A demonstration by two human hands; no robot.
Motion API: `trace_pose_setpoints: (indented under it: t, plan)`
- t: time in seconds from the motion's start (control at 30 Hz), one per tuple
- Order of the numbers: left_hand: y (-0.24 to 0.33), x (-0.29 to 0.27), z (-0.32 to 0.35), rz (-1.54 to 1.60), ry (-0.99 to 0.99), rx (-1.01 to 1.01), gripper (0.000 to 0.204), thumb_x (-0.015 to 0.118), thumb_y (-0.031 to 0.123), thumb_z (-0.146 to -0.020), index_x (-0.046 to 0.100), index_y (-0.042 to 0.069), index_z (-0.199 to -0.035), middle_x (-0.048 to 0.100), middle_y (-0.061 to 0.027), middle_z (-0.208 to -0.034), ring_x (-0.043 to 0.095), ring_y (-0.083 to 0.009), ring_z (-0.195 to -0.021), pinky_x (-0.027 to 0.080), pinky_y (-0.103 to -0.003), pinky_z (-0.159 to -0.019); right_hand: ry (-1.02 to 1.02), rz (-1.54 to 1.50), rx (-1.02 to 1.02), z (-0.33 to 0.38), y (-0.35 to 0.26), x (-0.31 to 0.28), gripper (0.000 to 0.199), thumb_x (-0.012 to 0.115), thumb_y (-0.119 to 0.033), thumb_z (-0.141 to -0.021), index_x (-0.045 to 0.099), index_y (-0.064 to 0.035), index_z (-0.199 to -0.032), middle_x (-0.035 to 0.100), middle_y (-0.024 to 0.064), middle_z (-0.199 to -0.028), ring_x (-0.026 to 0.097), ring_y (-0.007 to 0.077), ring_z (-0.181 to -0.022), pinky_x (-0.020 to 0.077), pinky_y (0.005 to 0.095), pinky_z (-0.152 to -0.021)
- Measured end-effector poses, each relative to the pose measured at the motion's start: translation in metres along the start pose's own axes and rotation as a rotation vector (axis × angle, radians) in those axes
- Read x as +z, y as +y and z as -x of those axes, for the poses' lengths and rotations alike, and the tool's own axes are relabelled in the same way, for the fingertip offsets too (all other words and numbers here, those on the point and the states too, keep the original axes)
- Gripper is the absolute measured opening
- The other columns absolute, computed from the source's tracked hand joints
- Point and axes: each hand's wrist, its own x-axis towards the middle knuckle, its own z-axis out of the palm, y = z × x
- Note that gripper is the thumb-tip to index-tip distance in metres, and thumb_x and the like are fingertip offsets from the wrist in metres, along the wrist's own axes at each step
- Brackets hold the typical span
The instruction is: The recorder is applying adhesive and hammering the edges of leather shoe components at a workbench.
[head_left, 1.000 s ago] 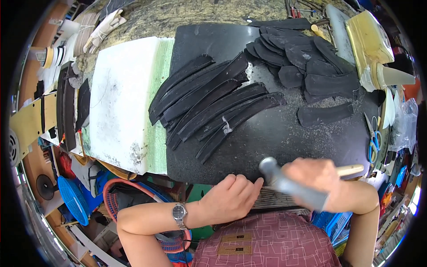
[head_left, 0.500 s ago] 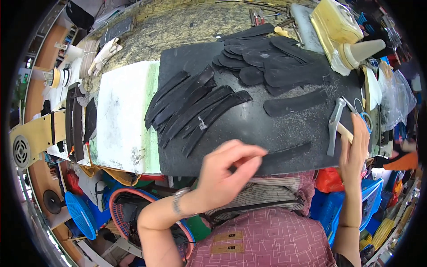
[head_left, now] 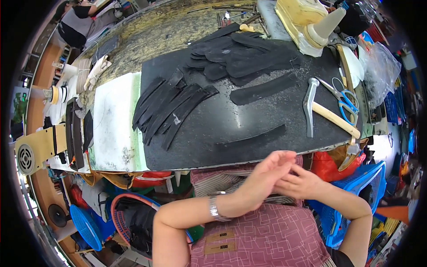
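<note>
My 2 hands meet below the black mat's [head_left: 222,124] edge: left hand [head_left: 267,175] flat-fingered over right hand [head_left: 300,182], both empty. Nearest thing, a curved black strip [head_left: 251,141], lies on mat nr front edge.

bare mat centre [head_left: 231,120], hammer [head_left: 311,107] flanking right

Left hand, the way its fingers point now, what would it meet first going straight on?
Probably the right hand, which the left hand already overlaps; beyond it, the hammer on the black mat.
</note>
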Motion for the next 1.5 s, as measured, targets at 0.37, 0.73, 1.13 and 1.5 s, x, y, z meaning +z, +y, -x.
trace_pose_setpoints:
  t: [0.37,0.73,1.13,1.5]
  plan:
    - [0.055,-0.079,0.034,-1.829,0.536,0.592,0.033,0.073,0.009,-0.065,0.054,0.005,-0.092,0.051,-0.0111,-0.095,0.051,-0.0291,-0.088,0.044,-0.037,-0.073,0.077,0.250,0.817,0.019,0.100,-0.042,0.046,0.064,0.001,-0.065,0.052,0.0009,-0.110,0.056,0.0150,-0.103,0.056,0.0309,-0.094,0.0442,0.0395,-0.083]
    - [0.089,-0.079,0.018,-1.929,0.073,0.490,0.026,0.067,0.002,-0.066,0.057,0.005,-0.090,0.052,-0.0087,-0.082,0.052,-0.0286,-0.078,0.045,-0.037,-0.067,0.132,-0.239,1.053,0.016,0.086,-0.064,0.033,0.064,-0.002,-0.064,0.052,-0.0064,-0.094,0.052,0.0125,-0.078,0.055,0.0321,-0.072,0.0439,0.0389,-0.061]
    - [0.087,-0.045,-0.054,-1.699,-0.187,0.588,0.045,0.065,-0.002,-0.066,0.052,0.004,-0.109,0.057,-0.0091,-0.078,0.057,-0.0250,-0.073,0.049,-0.035,-0.065,-0.086,-0.383,0.439,-0.037,0.057,-0.053,0.026,0.056,-0.016,-0.070,0.052,-0.0049,-0.093,0.042,0.0018,-0.068,0.053,0.0135,-0.059,0.0460,0.0250,-0.048]
    - [0.065,-0.058,-0.074,-1.591,0.031,0.880,0.031,0.073,0.004,-0.065,0.061,0.004,-0.093,0.059,-0.0064,-0.078,0.057,-0.0241,-0.072,0.048,-0.033,-0.060,-0.034,-0.566,0.595,-0.030,0.082,-0.061,0.031,0.062,-0.015,-0.066,0.054,-0.0040,-0.093,0.044,0.0044,-0.065,0.055,0.0180,-0.054,0.0444,0.0312,-0.044]
